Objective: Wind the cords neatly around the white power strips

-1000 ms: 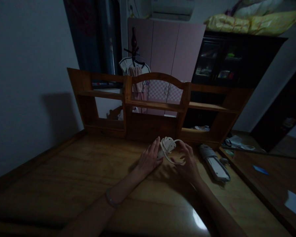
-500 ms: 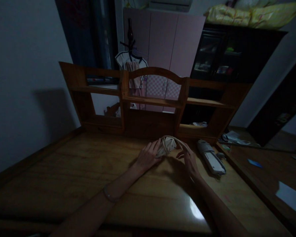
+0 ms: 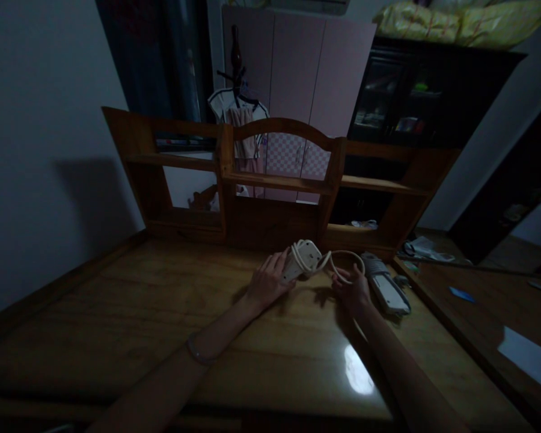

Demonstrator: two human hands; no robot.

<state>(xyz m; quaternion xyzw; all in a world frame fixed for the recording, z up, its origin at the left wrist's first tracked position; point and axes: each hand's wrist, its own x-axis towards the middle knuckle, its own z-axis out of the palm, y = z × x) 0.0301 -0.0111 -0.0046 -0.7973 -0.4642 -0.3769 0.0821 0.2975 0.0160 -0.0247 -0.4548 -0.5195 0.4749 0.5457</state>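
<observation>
My left hand (image 3: 267, 281) grips a white power strip (image 3: 303, 257) with its cord wound round it, held just above the wooden desk (image 3: 162, 313). A loop of the white cord (image 3: 345, 264) runs out to the right. My right hand (image 3: 354, 291) is closed on that loop, fingers curled round it. Both hands are near the back of the desk, in front of the shelf unit.
A second white power strip (image 3: 385, 288) lies on the desk right of my right hand. A wooden shelf unit (image 3: 275, 180) stands along the desk's back edge. A lower surface (image 3: 500, 325) with papers lies to the right. The wall is on the left.
My right hand has moved right and pulled a loop of cord away from the strip. The left hand has kept hold of the strip, tilting it up a little.
</observation>
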